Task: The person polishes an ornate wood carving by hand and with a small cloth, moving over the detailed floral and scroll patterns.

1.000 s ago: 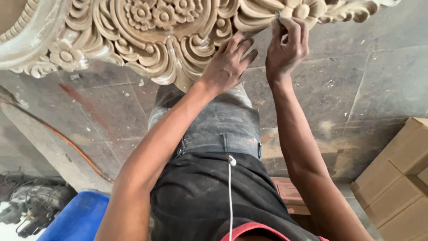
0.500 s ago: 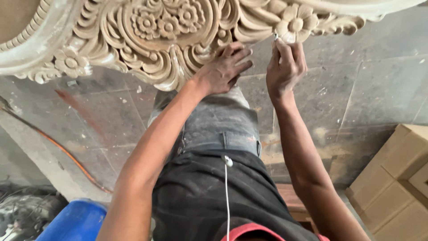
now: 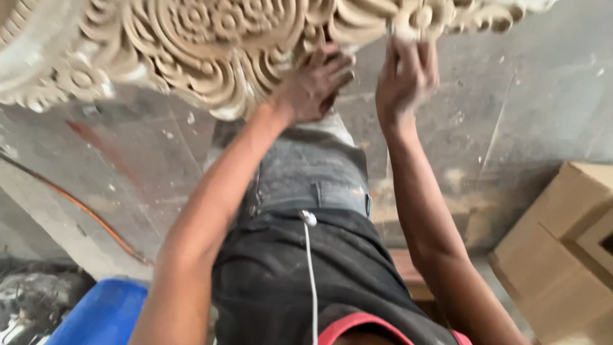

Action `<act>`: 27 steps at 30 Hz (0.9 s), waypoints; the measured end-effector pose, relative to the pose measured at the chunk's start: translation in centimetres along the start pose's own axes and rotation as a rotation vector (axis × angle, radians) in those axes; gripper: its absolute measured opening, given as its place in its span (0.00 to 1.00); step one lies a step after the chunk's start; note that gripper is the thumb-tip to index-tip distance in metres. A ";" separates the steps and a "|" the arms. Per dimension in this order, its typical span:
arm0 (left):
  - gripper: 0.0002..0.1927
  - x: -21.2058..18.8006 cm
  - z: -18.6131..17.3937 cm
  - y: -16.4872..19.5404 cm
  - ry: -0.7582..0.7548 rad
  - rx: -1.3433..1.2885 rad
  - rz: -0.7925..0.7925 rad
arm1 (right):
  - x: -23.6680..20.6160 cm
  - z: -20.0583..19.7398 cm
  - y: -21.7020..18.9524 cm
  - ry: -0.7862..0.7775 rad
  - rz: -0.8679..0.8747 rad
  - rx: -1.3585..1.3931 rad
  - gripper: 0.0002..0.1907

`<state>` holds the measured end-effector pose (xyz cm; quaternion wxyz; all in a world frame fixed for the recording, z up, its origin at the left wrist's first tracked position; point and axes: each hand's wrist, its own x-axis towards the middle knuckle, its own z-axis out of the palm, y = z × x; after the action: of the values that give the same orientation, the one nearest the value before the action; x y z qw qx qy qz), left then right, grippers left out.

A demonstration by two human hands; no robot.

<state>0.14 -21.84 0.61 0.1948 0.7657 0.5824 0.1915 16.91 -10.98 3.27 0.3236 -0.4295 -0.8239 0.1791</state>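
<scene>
A large pale carved wooden panel [image 3: 211,45] with scrolls and flower shapes fills the top of the head view. My left hand [image 3: 313,86] rests flat against its lower carved edge, fingers spread. My right hand [image 3: 405,70] presses its fingertips on a round flower carving [image 3: 421,16] at the upper right; whether it holds something small there I cannot tell. Both forearms reach away from my dark shirt and grey trousers.
Below lies a dusty grey stone floor [image 3: 530,108]. Cardboard boxes [image 3: 562,249] stand at the right. A blue container [image 3: 96,313] sits at the lower left beside dark clutter, and an orange cable [image 3: 83,207] crosses the floor. A white earphone cord [image 3: 311,268] hangs down my shirt.
The view has shifted, so the panel sits higher and the hands nearer the top. My right hand stays on the flower carving, and my left hand stays on the panel's edge.
</scene>
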 end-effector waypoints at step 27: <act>0.20 -0.9 0.0 0.3 0.048 -0.148 -0.033 | -0.8 1.6 1.3 0.051 0.143 0.274 0.11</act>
<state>0.14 -22.78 0.65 0.2399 0.7347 0.5836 0.2493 16.93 -10.93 1.05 0.3863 -0.4434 -0.7504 0.3016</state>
